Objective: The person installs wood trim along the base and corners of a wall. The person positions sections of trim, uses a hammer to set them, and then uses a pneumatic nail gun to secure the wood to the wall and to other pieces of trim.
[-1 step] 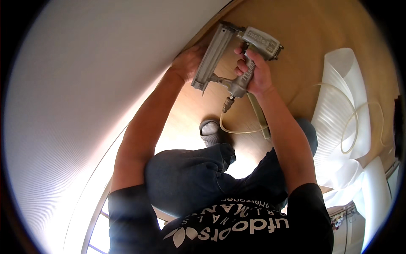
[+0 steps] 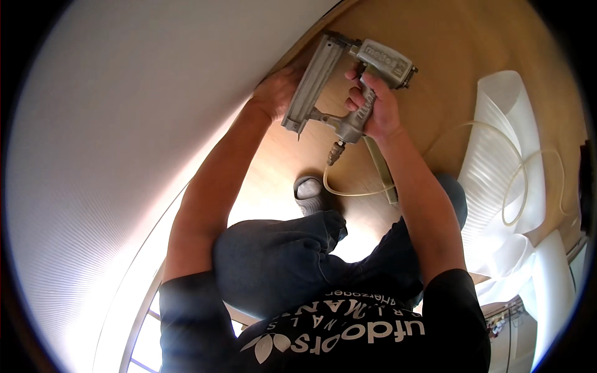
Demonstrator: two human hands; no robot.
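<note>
My right hand (image 2: 379,102) is wrapped round the handle of a grey metal air nailer (image 2: 316,84). Its nose touches or nearly touches the foot of a large pale panel (image 2: 168,81), where the panel meets the wooden floor; the exact contact cannot be made out. A thin clear air hose (image 2: 354,193) runs from the brass-coloured fitting (image 2: 336,152) at the handle's end. My left hand (image 2: 273,93) is against the panel's lower edge, just left of the nailer, its fingers mostly hidden behind the tool. Beneath my right forearm lies a narrow olive strip (image 2: 380,171).
White foam sheeting (image 2: 497,161) lies rolled and crumpled on the brown floor (image 2: 448,68) to the right, with the hose looped over it. My slippered foot (image 2: 308,189) and bent knees are close below the nailer. Bright light enters at lower left.
</note>
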